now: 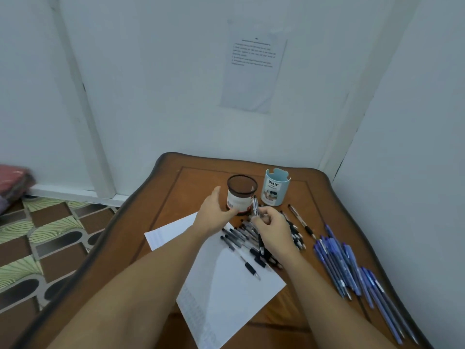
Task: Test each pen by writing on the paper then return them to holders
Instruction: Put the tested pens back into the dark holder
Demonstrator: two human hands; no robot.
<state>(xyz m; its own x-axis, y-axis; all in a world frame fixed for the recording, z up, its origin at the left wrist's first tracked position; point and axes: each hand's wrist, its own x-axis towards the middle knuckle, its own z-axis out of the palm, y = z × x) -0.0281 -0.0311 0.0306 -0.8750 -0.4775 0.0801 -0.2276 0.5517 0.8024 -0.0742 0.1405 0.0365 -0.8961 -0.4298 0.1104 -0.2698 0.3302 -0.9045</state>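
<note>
Pen [255,205] tip — probably behind fingers [263,217]

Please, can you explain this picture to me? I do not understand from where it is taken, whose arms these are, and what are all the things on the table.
There is no machine here. A person wears a wide-angle camera on the head, so you look forward and down along that person's own two bare arms.

The left hand rests against the dark mesh pen holder, as if steadying it. The right hand holds one clear pen upright in its fingers, just beside that holder.

On the wooden table you also see a light blue holder, sheets of white paper, a heap of black pens partly lying on the paper, and a group of blue pens at the right. One more pen lies alone between the two groups.

A printed sheet hangs on the wall behind; its text is too small to read.
</note>
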